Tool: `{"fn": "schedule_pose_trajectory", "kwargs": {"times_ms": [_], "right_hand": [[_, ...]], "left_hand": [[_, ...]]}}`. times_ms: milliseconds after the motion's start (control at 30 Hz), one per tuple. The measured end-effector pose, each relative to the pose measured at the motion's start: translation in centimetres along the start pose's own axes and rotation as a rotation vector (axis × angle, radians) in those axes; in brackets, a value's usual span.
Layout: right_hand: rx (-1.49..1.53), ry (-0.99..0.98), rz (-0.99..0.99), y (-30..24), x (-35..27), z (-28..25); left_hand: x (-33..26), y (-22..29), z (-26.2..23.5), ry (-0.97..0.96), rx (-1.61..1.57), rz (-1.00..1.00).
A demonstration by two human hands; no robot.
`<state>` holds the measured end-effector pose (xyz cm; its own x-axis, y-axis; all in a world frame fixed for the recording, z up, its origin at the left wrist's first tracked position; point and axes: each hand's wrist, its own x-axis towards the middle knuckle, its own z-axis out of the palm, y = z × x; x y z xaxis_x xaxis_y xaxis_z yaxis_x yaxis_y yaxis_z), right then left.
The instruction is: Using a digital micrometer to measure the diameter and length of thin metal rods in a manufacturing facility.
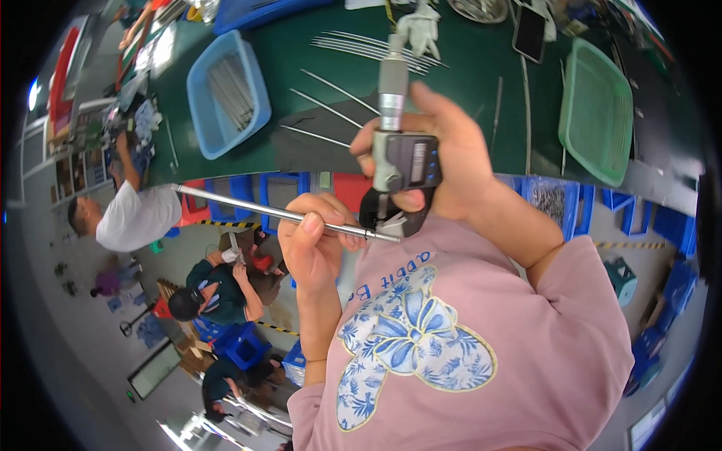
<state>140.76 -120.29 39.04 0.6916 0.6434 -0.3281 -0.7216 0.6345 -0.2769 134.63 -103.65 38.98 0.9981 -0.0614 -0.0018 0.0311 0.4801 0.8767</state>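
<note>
In my left hand (pixel 310 239) is a slim shiny metal rod (pixel 256 207), pinched between thumb and fingers near its right end. My right hand (pixel 453 146) is wrapped round a digital micrometer (pixel 388 167), with its silver thimble pointing away from me and its small display facing up. The rod's right end lies at the micrometer's measuring gap, close to the frame's near end; whether the faces touch it I cannot tell. Beyond my hands, a few loose metal rods (pixel 331 107) lie on a dark grey mat (pixel 316 154).
A blue basket (pixel 264 113) holding many rods stands at the left on the green table (pixel 286 56). A green basket (pixel 569 113) stands at the right. More rods (pixel 361 46), a white glove (pixel 423 31) and a phone (pixel 529 34) lie farther back. Other people work at the left.
</note>
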Motion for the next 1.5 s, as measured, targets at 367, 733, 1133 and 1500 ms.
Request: {"fn": "schedule_pose_trajectory", "kwargs": {"times_ms": [367,733,1133,1500], "right_hand": [[-0.537,0.171,-0.318,-1.2,7.8,-4.3],[-0.535,0.097,-0.162,-0.4,8.6,-3.5],[-0.29,0.129,-0.149,-0.4,6.9,-4.2],[-0.271,0.23,-0.191,3.0,1.5,0.4]], "left_hand": [[-6.3,4.8,-2.3,-0.203,-0.359,-0.632],[-6.7,4.3,-3.4,-0.216,-0.429,-0.644],[-5.5,5.5,-6.1,0.035,-0.406,-0.334],[-0.2,-2.9,-1.7,0.248,-0.135,0.182]]}}
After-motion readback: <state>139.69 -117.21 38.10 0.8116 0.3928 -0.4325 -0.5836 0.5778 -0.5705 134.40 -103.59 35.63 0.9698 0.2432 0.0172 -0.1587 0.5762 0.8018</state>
